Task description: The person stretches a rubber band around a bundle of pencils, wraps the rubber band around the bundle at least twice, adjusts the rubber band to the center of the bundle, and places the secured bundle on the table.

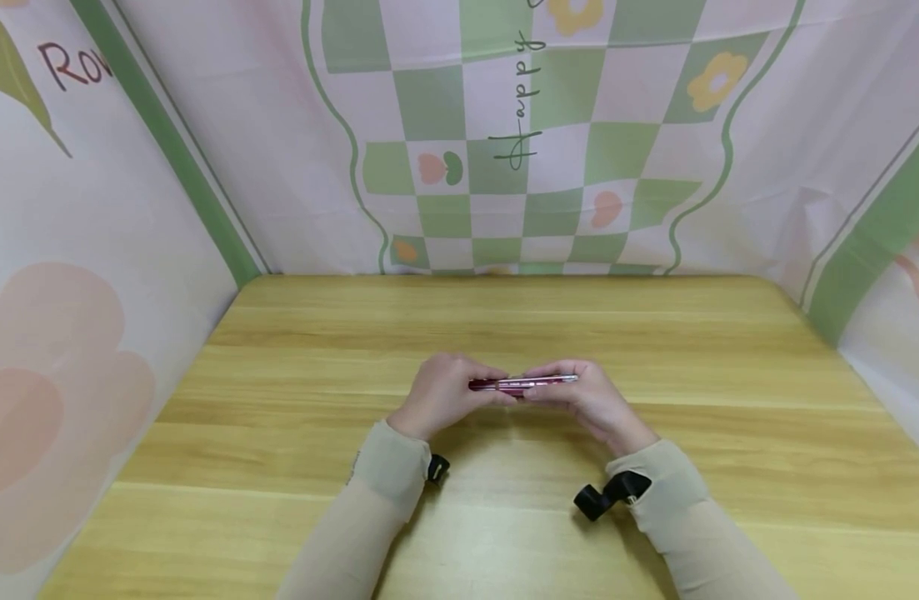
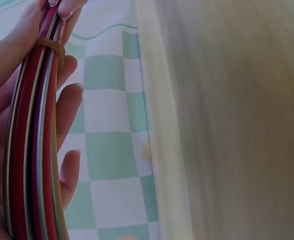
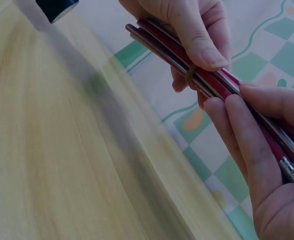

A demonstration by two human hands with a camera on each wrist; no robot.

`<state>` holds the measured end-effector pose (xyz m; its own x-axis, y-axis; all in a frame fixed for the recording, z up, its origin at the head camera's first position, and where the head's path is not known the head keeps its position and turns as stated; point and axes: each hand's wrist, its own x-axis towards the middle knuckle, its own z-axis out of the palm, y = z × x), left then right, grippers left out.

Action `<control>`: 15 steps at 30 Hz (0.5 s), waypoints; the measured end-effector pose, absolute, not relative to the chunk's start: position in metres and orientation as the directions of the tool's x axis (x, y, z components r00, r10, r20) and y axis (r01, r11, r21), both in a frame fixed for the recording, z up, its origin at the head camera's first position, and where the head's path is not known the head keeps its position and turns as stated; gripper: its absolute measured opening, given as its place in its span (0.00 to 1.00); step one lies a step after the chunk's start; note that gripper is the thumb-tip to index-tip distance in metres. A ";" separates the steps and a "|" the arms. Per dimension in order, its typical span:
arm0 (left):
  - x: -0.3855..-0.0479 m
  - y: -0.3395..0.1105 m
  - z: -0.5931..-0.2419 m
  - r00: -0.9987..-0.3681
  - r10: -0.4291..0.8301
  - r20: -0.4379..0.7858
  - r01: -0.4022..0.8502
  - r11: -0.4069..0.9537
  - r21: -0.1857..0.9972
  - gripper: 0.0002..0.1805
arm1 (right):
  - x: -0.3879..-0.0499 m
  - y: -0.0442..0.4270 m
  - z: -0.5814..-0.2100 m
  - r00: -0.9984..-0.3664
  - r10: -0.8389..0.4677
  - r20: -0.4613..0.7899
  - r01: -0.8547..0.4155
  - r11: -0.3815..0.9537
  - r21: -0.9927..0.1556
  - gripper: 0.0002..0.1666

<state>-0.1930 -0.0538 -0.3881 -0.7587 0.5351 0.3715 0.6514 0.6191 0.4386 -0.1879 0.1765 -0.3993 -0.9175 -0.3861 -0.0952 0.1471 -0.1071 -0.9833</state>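
A bundle of pencils, mostly dark red with silvery stripes, is held level between both hands above the table. A tan rubber band goes round it. My left hand grips one end, thumb on the near side, close to the band, as the left wrist view also shows. The other end is pinched between thumb and fingers of my right hand. Metal ferrules with erasers show at the right hand's end in the right wrist view. Some of the pencils are hidden behind the fingers.
A wood-grain table lies under the hands. Printed cloth with green checks hangs behind it, and more cloth hangs at both sides. Black camera mounts sit on the wrists over beige sleeves.
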 end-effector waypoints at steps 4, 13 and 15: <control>-0.193 -0.054 -0.389 -0.764 0.530 0.368 0.645 0.634 0.427 0.21 | -0.188 0.176 -0.399 -0.920 -0.380 -0.099 0.148 -0.101 -0.984 0.15; -0.192 -0.058 -0.385 -0.833 0.506 0.224 0.540 0.656 0.527 0.23 | -0.190 0.179 -0.400 -0.919 -0.379 -0.106 0.159 -0.111 -0.981 0.16; -0.192 -0.059 -0.385 -0.838 0.498 0.224 0.533 0.657 0.534 0.21 | -0.190 0.180 -0.399 -0.920 -0.379 -0.097 0.158 -0.134 -0.978 0.16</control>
